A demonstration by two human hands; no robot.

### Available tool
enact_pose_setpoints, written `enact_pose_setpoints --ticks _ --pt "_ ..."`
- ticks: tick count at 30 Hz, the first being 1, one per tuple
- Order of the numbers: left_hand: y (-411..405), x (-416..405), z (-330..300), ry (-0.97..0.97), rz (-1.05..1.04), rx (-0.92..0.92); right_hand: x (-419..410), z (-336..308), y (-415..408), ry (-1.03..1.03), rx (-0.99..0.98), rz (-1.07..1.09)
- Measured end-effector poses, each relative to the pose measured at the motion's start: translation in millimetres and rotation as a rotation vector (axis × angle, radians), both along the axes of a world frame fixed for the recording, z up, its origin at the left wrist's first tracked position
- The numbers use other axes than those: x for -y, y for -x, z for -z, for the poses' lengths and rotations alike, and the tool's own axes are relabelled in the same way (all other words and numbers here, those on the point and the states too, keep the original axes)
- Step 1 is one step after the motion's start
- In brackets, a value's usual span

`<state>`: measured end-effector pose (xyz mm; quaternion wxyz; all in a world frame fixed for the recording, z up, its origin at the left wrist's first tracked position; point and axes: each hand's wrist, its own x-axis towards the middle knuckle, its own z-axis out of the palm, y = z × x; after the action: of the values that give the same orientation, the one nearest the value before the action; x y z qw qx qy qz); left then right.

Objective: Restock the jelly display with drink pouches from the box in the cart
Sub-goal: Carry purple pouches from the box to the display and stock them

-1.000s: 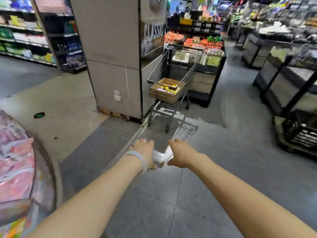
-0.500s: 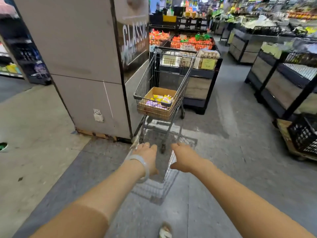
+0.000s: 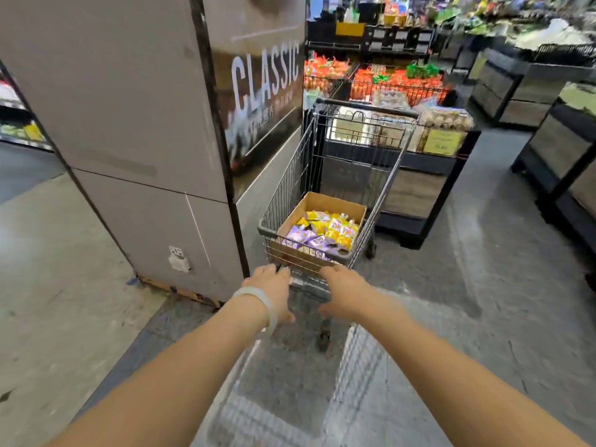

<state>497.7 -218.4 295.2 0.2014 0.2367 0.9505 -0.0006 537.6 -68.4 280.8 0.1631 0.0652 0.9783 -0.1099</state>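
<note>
A: Far left of the frame, what do you see?

B: Store shelving (image 3: 13, 124), blurred, nothing legible. Next to it, filling the upper left and centre, stands a grey pillar (image 3: 129, 124) with a white outlet plate (image 3: 178, 259) low on its face. Its right-hand side carries a dark sign (image 3: 264, 91) reading "CLASSIC" in white capitals; the smaller line under that word is too smeared for me to read.

A: And your hands?

B: My left hand (image 3: 271, 293), with a pale bangle (image 3: 261, 304) on the wrist, is stretched toward the near end of the cart (image 3: 322, 195) at centre frame, fingers loosely spread and holding nothing. My right hand (image 3: 346, 293) is beside it, also spread and empty. Both reach the lower wire edge of the basket; I cannot tell whether the fingertips touch it.

A: Where is the stock?

B: A cardboard box (image 3: 322, 204) sits in the basket against its near end, top open. Inside lie the drink pouches (image 3: 325, 232): purple ones to the lower left, yellow ones to the right. Their print is too small to make out.

A: Further right?

B: Beyond the cart, a dark display stand (image 3: 419, 188) with orange and green packs in wire bins, and a yellow price card (image 3: 444, 141) whose writing I cannot read. More dark counters (image 3: 548, 150) line the right edge.
</note>
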Motion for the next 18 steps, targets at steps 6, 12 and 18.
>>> enact_pose_setpoints --ticks 6,12,18 --pt "148 -46 33 0.0 0.035 0.042 -48 33 128 0.024 0.056 0.061" --pt "299 -96 45 0.007 0.066 0.056 -104 40 264 0.081 0.035 0.162" --pt "387 -145 104 0.047 0.063 0.209 -148 97 347 0.151 0.15 0.233"
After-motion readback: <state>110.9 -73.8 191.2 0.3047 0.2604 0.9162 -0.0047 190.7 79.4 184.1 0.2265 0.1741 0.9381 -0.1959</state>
